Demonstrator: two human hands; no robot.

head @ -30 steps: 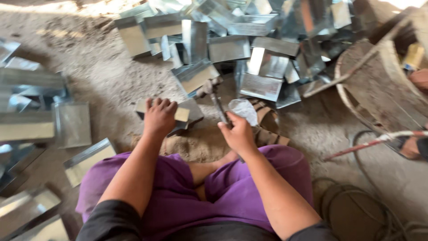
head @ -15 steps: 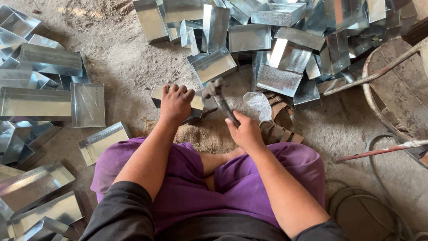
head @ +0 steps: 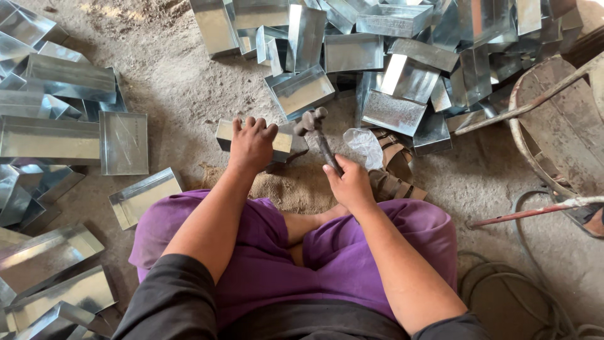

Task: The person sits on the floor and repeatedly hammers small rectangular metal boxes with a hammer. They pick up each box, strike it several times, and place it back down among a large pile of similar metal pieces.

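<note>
I sit cross-legged on a dirt floor in purple trousers. My left hand [head: 251, 143] presses down on a small folded sheet-metal tray [head: 284, 142] lying just in front of my knees. My right hand [head: 350, 182] grips the handle of a hammer [head: 316, 129], whose head hangs just above the tray's right end. A crumpled clear plastic bag [head: 365, 146] lies right of the hammer.
A heap of shiny metal trays [head: 402, 56] fills the far side. More trays [head: 60, 138] lie stacked at the left. A brown sack [head: 283, 189] lies under my legs, sandals [head: 393, 173] beside it. A round basket with a red rod [head: 553, 132] stands at the right, with cable coils [head: 522, 296] nearer.
The view has tilted, so everything sits lower in frame. My right hand has brought the hammer head closer to the tray. The left hand keeps pressing the tray.
</note>
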